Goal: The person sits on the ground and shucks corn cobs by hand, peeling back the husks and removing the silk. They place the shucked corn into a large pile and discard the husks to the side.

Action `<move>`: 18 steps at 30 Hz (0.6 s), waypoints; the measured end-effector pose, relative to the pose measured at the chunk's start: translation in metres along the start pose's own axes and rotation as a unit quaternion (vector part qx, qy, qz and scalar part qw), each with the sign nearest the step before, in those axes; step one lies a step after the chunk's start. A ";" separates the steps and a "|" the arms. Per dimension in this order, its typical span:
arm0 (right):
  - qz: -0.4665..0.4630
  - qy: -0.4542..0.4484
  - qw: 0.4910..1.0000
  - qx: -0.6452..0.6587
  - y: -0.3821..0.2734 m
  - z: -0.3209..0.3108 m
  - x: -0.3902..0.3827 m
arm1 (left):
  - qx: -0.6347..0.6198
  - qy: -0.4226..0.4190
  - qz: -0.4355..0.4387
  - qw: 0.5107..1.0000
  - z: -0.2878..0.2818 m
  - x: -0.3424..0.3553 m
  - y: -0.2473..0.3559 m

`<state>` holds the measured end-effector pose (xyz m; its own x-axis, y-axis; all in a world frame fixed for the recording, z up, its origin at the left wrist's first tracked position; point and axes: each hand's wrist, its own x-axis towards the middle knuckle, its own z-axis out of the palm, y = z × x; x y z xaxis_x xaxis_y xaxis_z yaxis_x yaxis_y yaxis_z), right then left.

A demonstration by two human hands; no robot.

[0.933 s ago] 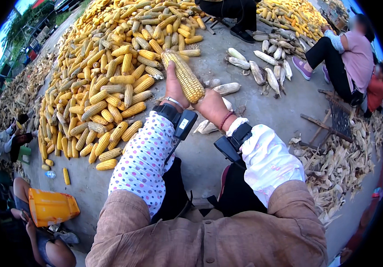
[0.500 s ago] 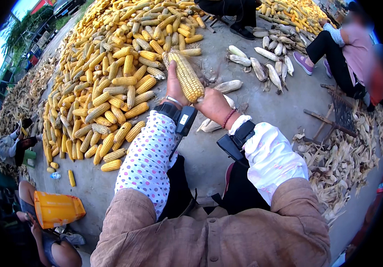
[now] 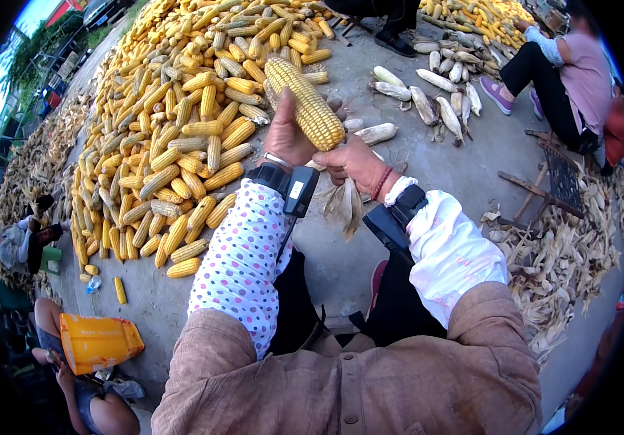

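Note:
A bare yellow ear of corn (image 3: 305, 105) lies tilted across my left hand (image 3: 288, 138). My left thumb presses along its near side, and its fingers wrap round behind the kernels. Against the cob's lower end, my right hand (image 3: 361, 165) is closed on a dry corn husk (image 3: 346, 206) that hangs down beneath the fingers. How far the husk is still joined to the cob's base is hidden by the right hand. Just behind lies an unhusked ear (image 3: 376, 135) on the concrete.
A big heap of husked corn (image 3: 174, 145) spreads at left. Several unhusked ears (image 3: 448, 116) lie ahead right. An overturned stool (image 3: 544, 185) and loose husks (image 3: 544, 275) are at right. Other people sit around, one in pink (image 3: 588, 72); an orange bag (image 3: 100, 341) stands at lower left.
The ear has shifted slightly right and nearer me. My right hand has moved right and down, and a husk now dangles below it. My left fingers show more behind the cob.

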<state>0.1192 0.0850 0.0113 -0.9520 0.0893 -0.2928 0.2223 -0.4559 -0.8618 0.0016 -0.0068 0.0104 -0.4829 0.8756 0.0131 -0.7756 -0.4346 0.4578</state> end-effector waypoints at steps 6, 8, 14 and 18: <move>0.036 -0.001 0.998 -0.060 -0.001 0.009 0.001 | 0.049 0.078 0.004 0.996 0.010 -0.002 0.000; 0.045 0.014 0.992 -0.115 0.000 0.012 0.003 | 0.059 0.110 0.021 0.992 0.006 0.000 0.000; -0.102 0.113 0.938 -0.310 0.023 0.005 0.016 | 0.161 0.144 0.020 0.976 0.021 0.008 -0.003; -0.078 0.169 0.910 -0.372 0.019 0.013 0.009 | 0.186 0.151 -0.020 0.971 0.021 0.006 -0.002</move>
<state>0.1120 0.0657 -0.0029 -0.8933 0.4251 -0.1462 0.2911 0.2993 -0.9087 0.0091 0.0042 0.0285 -0.5969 0.7636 -0.2465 -0.6226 -0.2470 0.7425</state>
